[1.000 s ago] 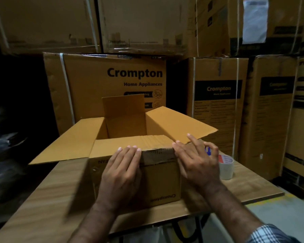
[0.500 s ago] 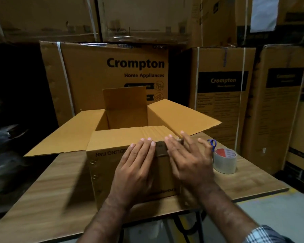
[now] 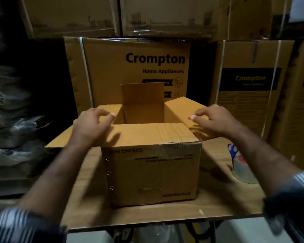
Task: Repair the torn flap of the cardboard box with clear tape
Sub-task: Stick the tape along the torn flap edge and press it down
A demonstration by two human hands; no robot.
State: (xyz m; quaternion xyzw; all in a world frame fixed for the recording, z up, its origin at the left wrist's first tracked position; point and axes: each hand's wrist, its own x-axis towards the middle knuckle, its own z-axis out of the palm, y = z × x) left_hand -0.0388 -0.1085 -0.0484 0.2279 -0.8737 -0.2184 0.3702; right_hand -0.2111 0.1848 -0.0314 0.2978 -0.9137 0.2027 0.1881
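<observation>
Reaching over the box (image 3: 153, 174), which sits mid-table (image 3: 216, 204), the left hand (image 3: 89, 127) hovers above the box's left flap and the right hand (image 3: 216, 120) above its right flap, each grip loosely open and holding nothing, probably to fold the side flaps in. The near flap (image 3: 153, 135) lies folded inward, with clear tape (image 3: 170, 149) showing along its front fold. The tape roll (image 3: 244, 171) and scissors (image 3: 232, 151) lie right of the box, untouched. Stacked cartons (image 3: 130, 71) crowd close behind the box.
</observation>
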